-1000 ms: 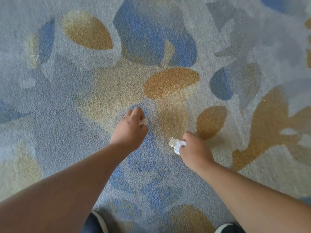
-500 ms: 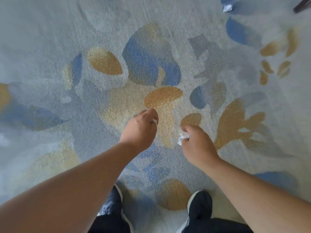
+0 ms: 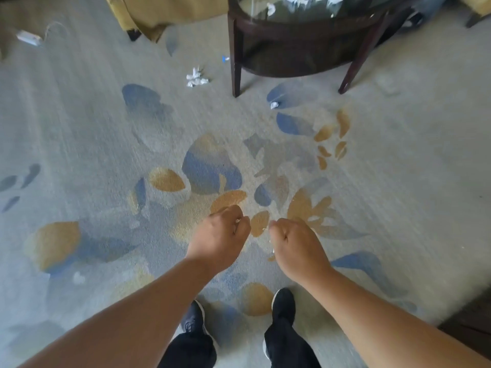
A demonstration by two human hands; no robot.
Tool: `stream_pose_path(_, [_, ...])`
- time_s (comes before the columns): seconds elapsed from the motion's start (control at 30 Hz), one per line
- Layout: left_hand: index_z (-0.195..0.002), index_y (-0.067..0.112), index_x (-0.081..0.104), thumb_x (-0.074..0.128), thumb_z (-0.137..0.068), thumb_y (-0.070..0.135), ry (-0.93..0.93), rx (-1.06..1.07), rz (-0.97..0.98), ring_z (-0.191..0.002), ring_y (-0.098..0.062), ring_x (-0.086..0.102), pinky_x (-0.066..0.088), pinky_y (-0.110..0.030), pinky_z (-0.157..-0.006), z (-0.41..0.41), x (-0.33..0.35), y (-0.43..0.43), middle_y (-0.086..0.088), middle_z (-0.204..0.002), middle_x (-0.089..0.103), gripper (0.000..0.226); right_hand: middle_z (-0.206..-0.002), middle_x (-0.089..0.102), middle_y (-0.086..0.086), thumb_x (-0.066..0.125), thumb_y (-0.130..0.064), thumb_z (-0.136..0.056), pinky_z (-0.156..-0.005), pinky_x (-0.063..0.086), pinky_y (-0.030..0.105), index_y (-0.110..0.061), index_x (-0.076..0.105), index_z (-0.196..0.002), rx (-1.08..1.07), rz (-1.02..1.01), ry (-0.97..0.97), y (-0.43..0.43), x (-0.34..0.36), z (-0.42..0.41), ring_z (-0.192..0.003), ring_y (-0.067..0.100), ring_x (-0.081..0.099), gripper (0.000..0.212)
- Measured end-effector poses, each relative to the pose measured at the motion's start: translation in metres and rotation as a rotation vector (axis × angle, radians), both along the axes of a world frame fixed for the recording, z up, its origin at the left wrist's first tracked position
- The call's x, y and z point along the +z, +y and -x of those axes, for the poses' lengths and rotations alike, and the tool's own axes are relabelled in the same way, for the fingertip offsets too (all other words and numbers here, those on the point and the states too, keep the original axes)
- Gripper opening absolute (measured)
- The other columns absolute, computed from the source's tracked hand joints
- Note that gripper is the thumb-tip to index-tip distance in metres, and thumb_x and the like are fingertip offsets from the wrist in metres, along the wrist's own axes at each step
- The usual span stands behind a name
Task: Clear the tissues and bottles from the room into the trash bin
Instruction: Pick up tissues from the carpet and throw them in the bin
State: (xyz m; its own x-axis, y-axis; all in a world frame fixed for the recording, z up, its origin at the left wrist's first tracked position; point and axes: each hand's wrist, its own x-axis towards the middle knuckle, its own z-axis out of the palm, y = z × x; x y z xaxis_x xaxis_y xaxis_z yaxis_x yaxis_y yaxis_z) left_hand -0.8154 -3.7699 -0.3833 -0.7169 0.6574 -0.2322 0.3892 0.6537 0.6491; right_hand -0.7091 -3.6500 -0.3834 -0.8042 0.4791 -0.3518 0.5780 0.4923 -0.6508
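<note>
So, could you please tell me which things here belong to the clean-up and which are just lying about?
Job: large crumpled tissue; small tissue wad; white scraps gripped in left hand and right hand.
Lying about: white adapter; dark table; yellow armchair.

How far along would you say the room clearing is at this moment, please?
Done: nothing can be confirmed; no trash bin is in view. In hand: the left hand and right hand each curl round a tissue scrap, barely showing. Left: a crumpled tissue and a smaller wad on the carpet, plus white pieces on the glass table. No bottles visible.
</note>
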Motion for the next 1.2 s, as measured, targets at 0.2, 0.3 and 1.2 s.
stream_pose_path(0.2, [-0.061, 0.019, 0.033, 0.042, -0.096, 0.020, 0.060, -0.129, -0.062, -0.050, -0.013, 0.032, 0.025, -0.029, -0.046, -0.002, 0.086, 0.003, 0.003, -0.055, 0.039, 0.036, -0.078, 0.051, 0.008, 0.039, -0.010, -0.092, -0.058, 0.034, 0.023, -0.015, 0.039, -0.061, -0.160, -0.071, 0.027, 0.004, 0.077, -0.014, -0.074, 0.018, 0.049, 0.031])
stream_pose_path(0.3, [-0.063, 0.021, 0.033, 0.039, -0.097, 0.023, 0.108, -0.226, -0.071, -0.049, -0.020, 0.039, 0.026, -0.030, -0.045, 0.005, 0.115, 0.000, 0.001, -0.054, 0.043, 0.035, -0.095, 0.048, 0.004, 0.042, -0.009, -0.095, -0.062, 0.036, 0.016, -0.017, 0.048, -0.072, -0.231, -0.137, 0.065, -0.007, 0.115, -0.017, -0.081, 0.018, 0.052, 0.024])
stream_pose_path(1.2, [-0.096, 0.019, 0.045, 0.048, -0.086, 0.005, 0.098, -1.136, -0.266, -0.056, -0.009, 0.040, 0.028, -0.027, -0.050, -0.253, 0.244, -0.073, 0.007, -0.077, 0.043, 0.017, -0.112, 0.043, 0.004, 0.048, 0.001, -0.084, -0.076, 0.029, 0.024, -0.020, 0.044, -0.102, -1.034, -0.229, -0.062, -0.236, 0.267, -0.313, -0.108, 0.023, 0.042, 0.027])
